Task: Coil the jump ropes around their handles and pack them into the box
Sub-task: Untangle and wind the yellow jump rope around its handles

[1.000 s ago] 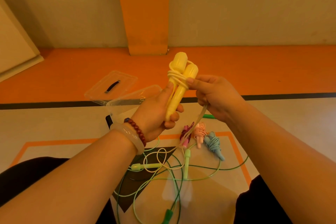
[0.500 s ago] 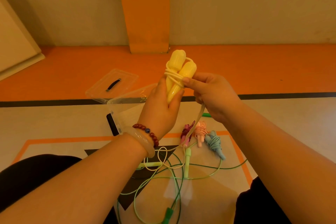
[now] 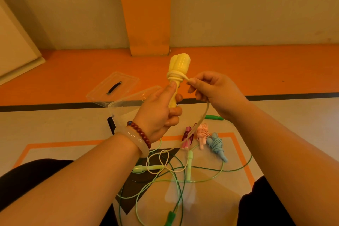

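My left hand grips the two yellow handles of a jump rope, held upright together, thumb pressing on a few turns of pale cord wound round them. My right hand pinches that cord just right of the coil; the loose cord hangs down to the floor. The clear plastic box stands behind my left hand, partly hidden. On the floor lie coiled ropes: purple-pink, pink and blue.
The clear box lid with a black handle lies on the orange floor, left of the box. Uncoiled light green handles and green cords spread between my knees. A dark green handle lies beyond my right wrist.
The handles have turned to stand more upright and side by side. My right hand has carried the cord round to the right side of the coil and my left thumb now presses the wraps.
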